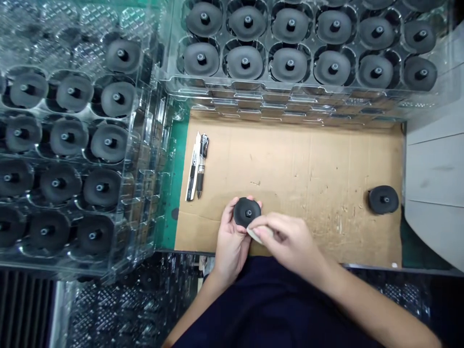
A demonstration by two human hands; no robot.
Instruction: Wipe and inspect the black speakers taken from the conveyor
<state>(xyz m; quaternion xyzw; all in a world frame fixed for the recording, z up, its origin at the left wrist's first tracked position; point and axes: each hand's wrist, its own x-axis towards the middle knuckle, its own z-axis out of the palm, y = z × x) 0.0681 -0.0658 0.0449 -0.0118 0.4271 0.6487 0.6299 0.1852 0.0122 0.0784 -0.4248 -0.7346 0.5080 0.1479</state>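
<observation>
My left hand (232, 237) grips a round black disc-shaped part (243, 209) by its rim, with the fingers around the far side and the thumb at the near edge. A small pale metallic stud stands up at the part's centre. My right hand (284, 234) pinches a thin whitish flat piece (258, 235), perhaps a pad or cloth, against the lower right edge of the part. What the piece is made of is not clear. Both hands are over the near edge of a brown cardboard sheet (290, 169).
A lone black part (383, 199) lies at the cardboard's right. A utility knife (193, 166) and a pen (201, 166) lie at its left. Stacked clear trays of black parts stand behind (290, 89) and at the left (126, 203). A pale grey curved surface (435, 169) borders the right.
</observation>
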